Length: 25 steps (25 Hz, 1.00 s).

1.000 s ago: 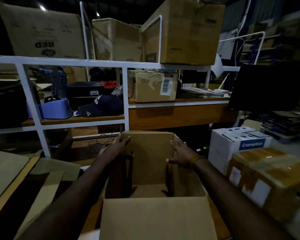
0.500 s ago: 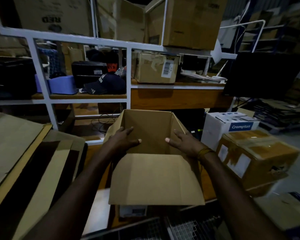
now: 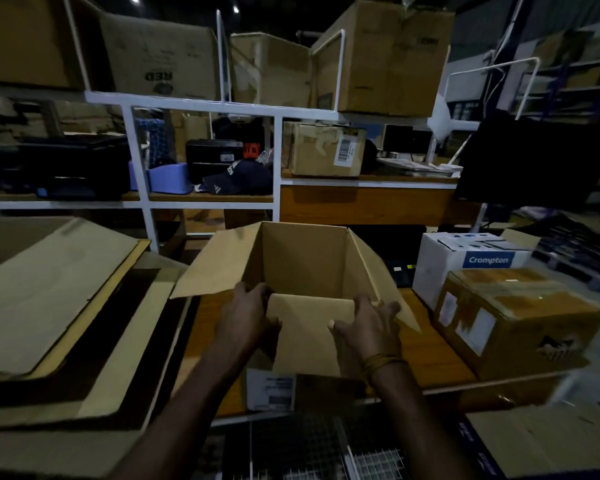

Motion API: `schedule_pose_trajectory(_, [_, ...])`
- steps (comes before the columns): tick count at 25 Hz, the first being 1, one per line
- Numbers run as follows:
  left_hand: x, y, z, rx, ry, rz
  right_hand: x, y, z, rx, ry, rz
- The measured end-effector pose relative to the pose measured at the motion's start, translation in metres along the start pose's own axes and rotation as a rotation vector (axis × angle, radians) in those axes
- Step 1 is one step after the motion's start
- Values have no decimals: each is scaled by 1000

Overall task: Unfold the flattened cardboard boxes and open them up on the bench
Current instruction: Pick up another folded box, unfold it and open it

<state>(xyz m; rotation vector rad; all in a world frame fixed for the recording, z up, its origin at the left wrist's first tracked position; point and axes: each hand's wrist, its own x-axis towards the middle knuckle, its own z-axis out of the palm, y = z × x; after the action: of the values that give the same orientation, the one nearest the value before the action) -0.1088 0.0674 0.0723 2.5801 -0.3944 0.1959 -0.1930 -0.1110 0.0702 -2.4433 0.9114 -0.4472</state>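
Flattened cardboard sheets [image 3: 45, 292] stacked off the desk's left edge. Open cardboard box [image 3: 305, 261] upright at the middle of the desk [image 3: 426, 355], near its front edge. Left hand [image 3: 248, 315] and right hand [image 3: 368, 323] both grasping the box's near flap [image 3: 305, 334]. White carton [image 3: 465, 259] and taped brown carton [image 3: 513, 320] at the right edge.

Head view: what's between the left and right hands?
In the head view, only the near flap of the open cardboard box lies between them: the left hand grips its left edge, the right hand its right edge.
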Motion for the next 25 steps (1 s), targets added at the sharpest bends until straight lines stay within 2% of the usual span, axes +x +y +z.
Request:
schedule_pose_trajectory(5, [-62,-5,15,-70,254,21,-42,16,11,257,164,-136])
schedule_pose_trajectory(13, [-124,-27,-4,-131,397,118,-114,22,22,466,398,-227])
schedule_pose_trajectory(19, [-156,-53,-61,-233,466,252,-180,-15,-4,506,576,-305])
schedule_pose_trajectory(25, [-187,-107,-166,-382,660,440,-271,-103,-34,525,816,-398])
